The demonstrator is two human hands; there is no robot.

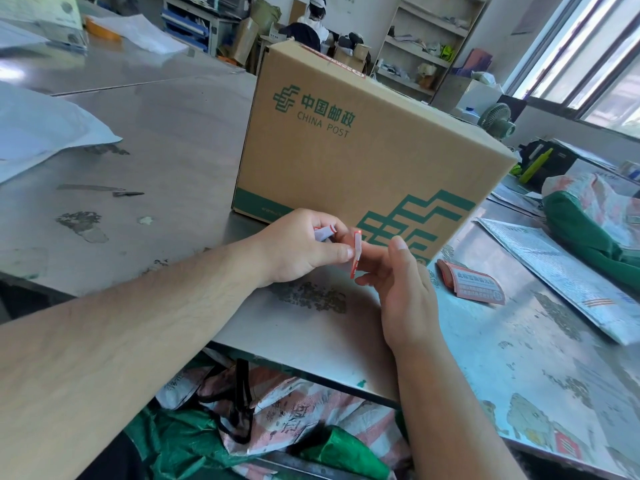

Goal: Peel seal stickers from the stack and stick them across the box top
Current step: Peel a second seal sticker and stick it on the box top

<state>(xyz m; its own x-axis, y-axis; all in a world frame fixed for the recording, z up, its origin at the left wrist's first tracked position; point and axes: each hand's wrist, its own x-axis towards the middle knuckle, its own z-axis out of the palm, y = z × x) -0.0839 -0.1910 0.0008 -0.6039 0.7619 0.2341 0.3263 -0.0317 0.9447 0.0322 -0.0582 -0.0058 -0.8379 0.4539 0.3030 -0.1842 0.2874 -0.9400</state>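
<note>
One sticker (356,253), edge-on, pinched by the left hand (298,247).

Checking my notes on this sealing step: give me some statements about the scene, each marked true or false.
1. The left hand pinches a seal sticker in front of the box. True.
2. The sticker stack lies on the box top. False: it lies on the table, right of the hands.
3. A red-printed strip is already on the box top. True.
4. The right hand rests flat on the table. False: it is raised, fingers at the sticker.
</note>
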